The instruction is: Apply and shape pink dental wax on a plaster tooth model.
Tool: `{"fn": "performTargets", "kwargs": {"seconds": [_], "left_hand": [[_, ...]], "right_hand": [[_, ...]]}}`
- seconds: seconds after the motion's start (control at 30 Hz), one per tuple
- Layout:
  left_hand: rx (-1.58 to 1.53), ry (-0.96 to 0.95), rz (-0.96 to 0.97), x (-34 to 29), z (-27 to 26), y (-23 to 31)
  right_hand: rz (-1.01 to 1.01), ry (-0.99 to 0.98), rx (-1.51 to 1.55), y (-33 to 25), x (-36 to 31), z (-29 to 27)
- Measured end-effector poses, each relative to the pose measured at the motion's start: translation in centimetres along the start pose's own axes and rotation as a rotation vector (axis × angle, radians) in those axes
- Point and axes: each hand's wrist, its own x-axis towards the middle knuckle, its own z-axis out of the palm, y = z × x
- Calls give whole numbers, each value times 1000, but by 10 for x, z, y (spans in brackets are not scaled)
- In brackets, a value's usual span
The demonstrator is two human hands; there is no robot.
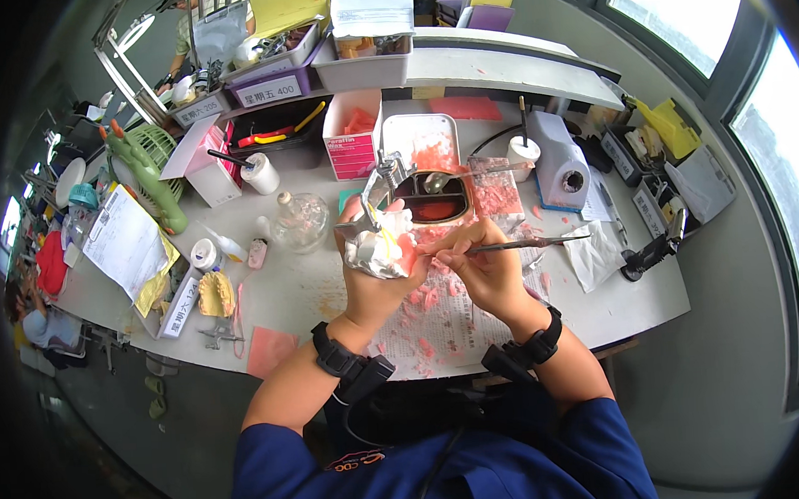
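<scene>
My left hand [375, 293] is wrapped round a metal dental articulator [381, 186] with a white plaster model [373, 255] in it. Pink wax [407, 249] covers the side of the model that faces my right hand. Between the fingers of my right hand [494, 277] is a slim wax carving tool [542, 241], its dark end pointing right. Its other end lies toward the pink wax, and my fingers hide whether it touches. Just beyond both hands sits a wax heater [440, 210] with dark wells and red melted wax.
Pink wax scraps litter a printed sheet [457, 341] under my hands. A round glass jar [302, 222] and a yellowish dental cast [215, 295] stand to the left. A white-grey machine [561, 167] and a white pot [522, 155] stand to the right. Loaded bins [365, 71] line the back.
</scene>
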Motion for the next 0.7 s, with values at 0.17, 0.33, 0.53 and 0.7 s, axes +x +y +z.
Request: {"fn": "performTargets", "kwargs": {"seconds": [0.17,0.33,0.53,0.7], "left_hand": [[-3,-1,-25,-3,-3,-4],[26,-43,-135,-7,-5,-3],[76,-56,-75,-4,-5,-1],[176,-67,-3,-3,-7,-2]], "right_hand": [[-28,-16,-28,3,-2,2],[-37,38,14,4,-4,8],[-127,89,-73,2,-5,14],[10,187,459,-9,3,18]]}}
